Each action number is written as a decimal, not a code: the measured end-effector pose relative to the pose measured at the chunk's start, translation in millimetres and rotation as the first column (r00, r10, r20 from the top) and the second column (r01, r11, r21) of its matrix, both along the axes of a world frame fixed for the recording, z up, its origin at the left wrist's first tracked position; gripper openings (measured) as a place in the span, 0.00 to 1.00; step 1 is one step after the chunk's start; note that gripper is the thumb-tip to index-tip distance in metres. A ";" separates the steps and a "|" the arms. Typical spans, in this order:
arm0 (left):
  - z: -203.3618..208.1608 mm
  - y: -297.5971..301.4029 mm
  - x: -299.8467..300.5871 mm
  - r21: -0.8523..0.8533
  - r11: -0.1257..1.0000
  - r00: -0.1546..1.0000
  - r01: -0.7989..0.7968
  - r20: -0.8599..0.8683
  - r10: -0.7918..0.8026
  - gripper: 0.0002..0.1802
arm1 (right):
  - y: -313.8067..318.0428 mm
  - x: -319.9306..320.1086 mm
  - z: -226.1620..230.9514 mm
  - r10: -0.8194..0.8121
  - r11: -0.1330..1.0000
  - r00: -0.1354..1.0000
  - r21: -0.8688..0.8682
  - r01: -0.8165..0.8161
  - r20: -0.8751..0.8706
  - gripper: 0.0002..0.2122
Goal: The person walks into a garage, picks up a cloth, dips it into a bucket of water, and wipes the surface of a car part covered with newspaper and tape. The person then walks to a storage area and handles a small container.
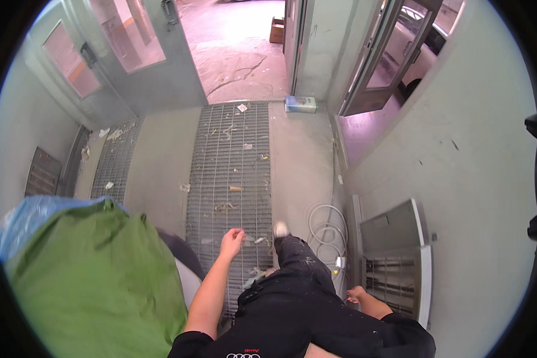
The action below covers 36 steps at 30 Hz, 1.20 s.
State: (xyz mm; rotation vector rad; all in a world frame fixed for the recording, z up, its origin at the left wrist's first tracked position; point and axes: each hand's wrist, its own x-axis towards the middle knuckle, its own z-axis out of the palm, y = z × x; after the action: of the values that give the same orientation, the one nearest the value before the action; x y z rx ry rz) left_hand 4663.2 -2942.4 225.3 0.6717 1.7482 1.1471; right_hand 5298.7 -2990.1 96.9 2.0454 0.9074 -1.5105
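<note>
My left hand (232, 243) hangs over the metal floor grating (230, 152), its fingers loosely curled and nothing seen in them. Scraps of litter lie on the grating beneath it. On my right side, my right hand (356, 294) hangs low beside my leg with its fingers curled in. It is nearest to the open wall vent (394, 280) and a coiled pale hose or cable (327, 230). Neither hand touches anything that I can see. One foot (280, 229) is stepped forward beside the grating, slightly blurred.
A green cloth cover (101, 280) over blue plastic sheeting (48, 218) bulges at the left. Ahead, a grey door (131, 65) stands beside an open doorway. A rectangular can (301, 104) sits by the threshold. Beyond is a cardboard box (277, 30). Another door (388, 59) hangs open at right.
</note>
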 end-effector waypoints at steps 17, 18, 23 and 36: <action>-55.5 214.2 -276.8 -0.675 0.711 0.884 0.198 -0.189 -0.426 0.12 | 814.1 -582.1 142.4 0.546 0.534 0.769 0.845 -0.014 -0.332 0.16; -62.3 247.7 -294.0 -0.692 0.701 0.919 0.173 -0.143 -0.367 0.14 | 846.2 -604.0 143.1 0.571 0.508 0.722 0.859 0.063 -0.390 0.16; -102.9 483.1 -401.9 -0.734 0.643 0.855 0.217 -0.175 -0.488 0.24 | 933.9 -615.5 80.8 0.458 0.624 0.882 0.747 -0.229 -0.113 0.14; -26.7 1144.9 -641.6 -0.072 0.994 0.969 0.084 -0.228 -0.099 0.16 | 1136.0 -646.2 -53.8 0.226 0.974 0.973 -0.004 -0.226 -0.040 0.17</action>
State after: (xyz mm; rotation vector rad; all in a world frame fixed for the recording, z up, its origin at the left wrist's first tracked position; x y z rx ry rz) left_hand 4021.6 -1797.5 198.6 0.8675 1.9178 0.9782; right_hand 4652.4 -1854.0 43.1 1.8406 1.1069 -1.4323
